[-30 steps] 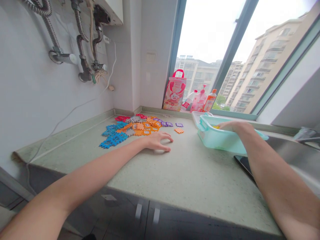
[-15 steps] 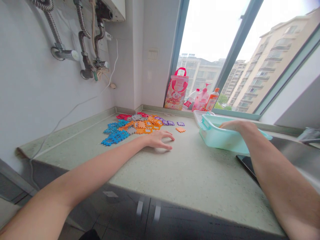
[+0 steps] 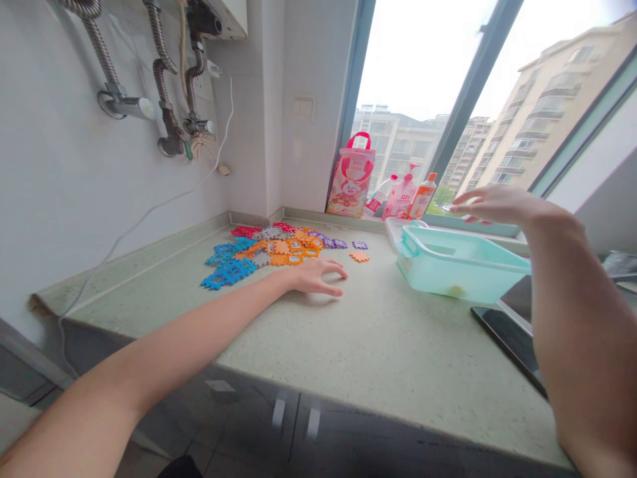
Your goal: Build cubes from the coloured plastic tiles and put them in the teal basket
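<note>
While the open right hand [image 3: 497, 204] hangs empty above the teal plastic tub [image 3: 455, 265] at the bench's [image 3: 378, 345] back edge, the left hand [image 3: 316, 277] rests loosely on the bench, gripping nothing, just beside the heap of colourful plastic puzzle pieces [image 3: 269, 252]. A small yellow piece [image 3: 455, 290] lies inside the tub.

This is a kitchen in a home, most likely an upper-floor flat, since the window [image 3: 413, 66] looks out level with the upper storeys of apartment blocks [image 3: 542, 113]. A speckled stone countertop [image 3: 378, 372] runs over dark cabinet doors [image 3: 348, 445] to a steel sink [image 3: 517, 299], and pump bottles of soap [image 3: 401, 199] stand on the window ledge. Braided hoses [image 3: 99, 46] come down the wall from a white wall-mounted water heater [image 3: 223, 16].
</note>
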Available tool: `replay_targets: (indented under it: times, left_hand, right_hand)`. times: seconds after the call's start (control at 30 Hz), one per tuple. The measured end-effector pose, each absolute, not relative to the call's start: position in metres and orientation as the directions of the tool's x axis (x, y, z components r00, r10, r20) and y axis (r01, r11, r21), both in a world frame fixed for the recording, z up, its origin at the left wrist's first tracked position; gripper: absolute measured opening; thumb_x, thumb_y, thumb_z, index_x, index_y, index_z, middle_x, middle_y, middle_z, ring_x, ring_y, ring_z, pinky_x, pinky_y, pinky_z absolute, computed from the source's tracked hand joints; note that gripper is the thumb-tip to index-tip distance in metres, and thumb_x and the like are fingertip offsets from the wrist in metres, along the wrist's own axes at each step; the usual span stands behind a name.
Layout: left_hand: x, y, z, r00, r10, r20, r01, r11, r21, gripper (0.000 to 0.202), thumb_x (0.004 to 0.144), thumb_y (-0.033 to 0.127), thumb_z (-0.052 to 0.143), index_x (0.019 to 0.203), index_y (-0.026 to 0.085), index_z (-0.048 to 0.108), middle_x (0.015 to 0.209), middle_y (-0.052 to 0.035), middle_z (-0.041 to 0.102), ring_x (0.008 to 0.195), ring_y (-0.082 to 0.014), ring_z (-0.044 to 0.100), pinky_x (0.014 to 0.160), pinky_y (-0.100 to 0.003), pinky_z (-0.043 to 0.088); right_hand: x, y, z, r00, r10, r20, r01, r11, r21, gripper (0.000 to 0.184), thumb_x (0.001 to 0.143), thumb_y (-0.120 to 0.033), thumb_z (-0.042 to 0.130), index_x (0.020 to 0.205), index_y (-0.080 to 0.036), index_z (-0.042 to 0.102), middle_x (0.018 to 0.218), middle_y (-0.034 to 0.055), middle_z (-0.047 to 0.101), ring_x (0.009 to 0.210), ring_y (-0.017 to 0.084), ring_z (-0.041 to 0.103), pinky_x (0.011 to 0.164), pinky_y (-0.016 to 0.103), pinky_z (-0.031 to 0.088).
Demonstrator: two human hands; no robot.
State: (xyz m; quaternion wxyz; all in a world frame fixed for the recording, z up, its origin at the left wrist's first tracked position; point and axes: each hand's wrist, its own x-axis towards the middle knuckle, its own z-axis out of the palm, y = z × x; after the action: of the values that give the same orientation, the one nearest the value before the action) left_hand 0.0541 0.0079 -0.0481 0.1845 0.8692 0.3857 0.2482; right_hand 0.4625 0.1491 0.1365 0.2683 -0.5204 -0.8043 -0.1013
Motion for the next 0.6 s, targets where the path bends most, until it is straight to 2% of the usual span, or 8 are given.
replay_targets:
  times: [0.07, 0.13, 0.2, 0.3, 0.4, 0.5, 0.6]
  left_hand:
    - [0.055, 0.007, -0.047, 0.576, 0.769, 0.277, 0.592, -0.626, 0.508, 0.048, 0.083, 0.057, 0.078, 0.125, 0.033, 0.075, 0.145, -0.0072, 0.064, 0.133, -0.0345, 0.058, 0.115, -0.046, 0.041]
    - [0.056, 0.005, -0.045, 0.566, 0.779, 0.269, 0.606, -0.614, 0.505, 0.048, 0.082, 0.056, 0.078, 0.124, 0.034, 0.075, 0.146, -0.0069, 0.063, 0.133, -0.0348, 0.057, 0.115, -0.046, 0.04]
    - [0.057, 0.003, -0.043, 0.555, 0.79, 0.261, 0.619, -0.602, 0.504, 0.047, 0.082, 0.055, 0.079, 0.124, 0.033, 0.076, 0.147, -0.0072, 0.063, 0.133, -0.0357, 0.057, 0.115, -0.048, 0.04]
    - [0.057, 0.003, -0.043, 0.556, 0.787, 0.267, 0.613, -0.605, 0.508, 0.048, 0.081, 0.054, 0.079, 0.124, 0.032, 0.076, 0.145, -0.0085, 0.063, 0.132, -0.0367, 0.058, 0.116, -0.049, 0.04]
    - [0.056, 0.003, -0.044, 0.571, 0.774, 0.275, 0.6, -0.622, 0.503, 0.049, 0.083, 0.056, 0.078, 0.126, 0.032, 0.075, 0.144, -0.0081, 0.064, 0.132, -0.0353, 0.058, 0.116, -0.049, 0.041]
    - [0.056, 0.004, -0.045, 0.557, 0.795, 0.241, 0.654, -0.599, 0.462, 0.05, 0.083, 0.059, 0.077, 0.126, 0.034, 0.073, 0.149, -0.0062, 0.061, 0.135, -0.0325, 0.056, 0.117, -0.048, 0.04]
    - [0.057, 0.003, -0.043, 0.552, 0.804, 0.222, 0.688, -0.59, 0.422, 0.051, 0.083, 0.059, 0.077, 0.126, 0.033, 0.072, 0.15, -0.0053, 0.059, 0.135, -0.0294, 0.057, 0.117, -0.046, 0.041]
  right_hand:
    - [0.453, 0.126, 0.154, -0.272, 0.807, 0.523, 0.898, 0.409, -0.163, 0.028, 0.095, -0.036, 0.072, 0.113, -0.016, 0.081, 0.084, 0.0116, 0.079, 0.067, 0.015, 0.069, 0.071, 0.037, 0.051]
    - [0.441, 0.099, 0.166, -0.298, 0.727, 0.619, 0.82, 0.527, -0.224, 0.037, 0.103, -0.041, 0.06, 0.123, -0.015, 0.076, 0.094, 0.0132, 0.079, 0.076, 0.014, 0.073, 0.072, 0.034, 0.052]
    - [0.425, 0.071, 0.173, -0.344, 0.651, 0.676, 0.748, 0.625, -0.221, 0.046, 0.105, -0.049, 0.053, 0.125, -0.013, 0.074, 0.101, 0.0153, 0.078, 0.085, 0.014, 0.075, 0.072, 0.03, 0.052]
    - [0.398, 0.039, 0.177, -0.399, 0.591, 0.701, 0.723, 0.673, -0.155, 0.054, 0.104, -0.054, 0.049, 0.121, -0.009, 0.075, 0.105, 0.0157, 0.078, 0.087, 0.014, 0.075, 0.073, 0.031, 0.051]
    - [0.372, 0.022, 0.177, -0.472, 0.585, 0.659, 0.729, 0.68, -0.082, 0.047, 0.104, -0.047, 0.051, 0.119, -0.01, 0.077, 0.1, 0.011, 0.079, 0.08, 0.011, 0.073, 0.076, 0.033, 0.05]
    - [0.352, 0.02, 0.172, -0.537, 0.579, 0.613, 0.711, 0.702, -0.04, 0.03, 0.1, -0.034, 0.061, 0.113, -0.017, 0.081, 0.086, 0.0042, 0.078, 0.071, 0.012, 0.07, 0.071, 0.03, 0.051]
    - [0.34, 0.028, 0.162, -0.615, 0.519, 0.593, 0.649, 0.761, 0.007, 0.023, 0.095, -0.03, 0.064, 0.107, -0.023, 0.083, 0.079, 0.001, 0.077, 0.071, 0.014, 0.071, 0.066, 0.028, 0.05]
